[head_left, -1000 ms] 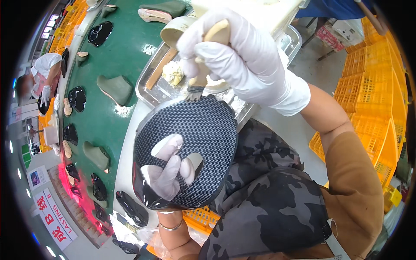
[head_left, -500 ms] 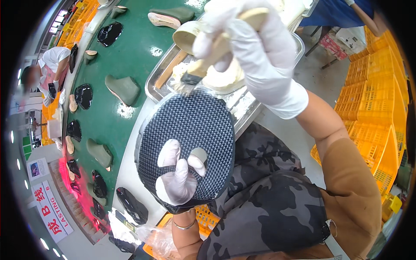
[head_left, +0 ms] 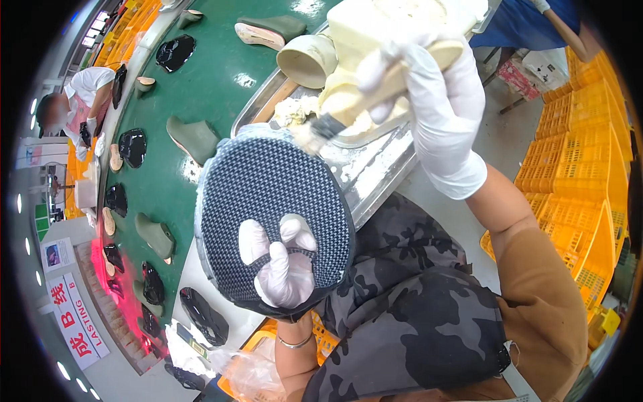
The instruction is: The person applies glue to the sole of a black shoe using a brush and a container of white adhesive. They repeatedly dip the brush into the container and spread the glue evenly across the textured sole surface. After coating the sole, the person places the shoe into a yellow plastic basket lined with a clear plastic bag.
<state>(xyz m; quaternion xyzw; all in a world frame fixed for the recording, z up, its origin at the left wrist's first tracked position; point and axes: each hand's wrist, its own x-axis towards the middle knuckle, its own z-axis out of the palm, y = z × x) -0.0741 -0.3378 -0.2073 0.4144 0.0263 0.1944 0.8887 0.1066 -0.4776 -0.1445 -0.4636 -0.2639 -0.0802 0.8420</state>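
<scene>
My left hand (head_left: 287, 278), in a white glove, is closed on a rounded shoe piece (head_left: 268, 177) faced with black-and-white houndstooth fabric. Its fingers come up through a gap in the middle, with a dark strip across them. A pale, whitish edge runs around the piece's far and left rim. My gloved right hand (head_left: 445, 117) grips a flat brush (head_left: 362, 106) with a wooden handle and a dark ferrule. Its bristles are at the far right rim of the shoe piece; I cannot tell whether they touch. White paste (head_left: 295, 110) lies in the metal tray (head_left: 385, 177) just beyond.
In the tray stand a cream cup (head_left: 307, 60) and a cream container (head_left: 375, 27). The green table (head_left: 221, 53) at left carries green shoe lasts (head_left: 193, 137) and glossy black shoe uppers (head_left: 175, 53). Yellow crates (head_left: 569, 154) are stacked at right. A co-worker (head_left: 87, 100) stands far left.
My right hand and the brush have moved right and slightly nearer. The shoe piece has shifted a little left, and the pale gap between my left fingers has closed up.
</scene>
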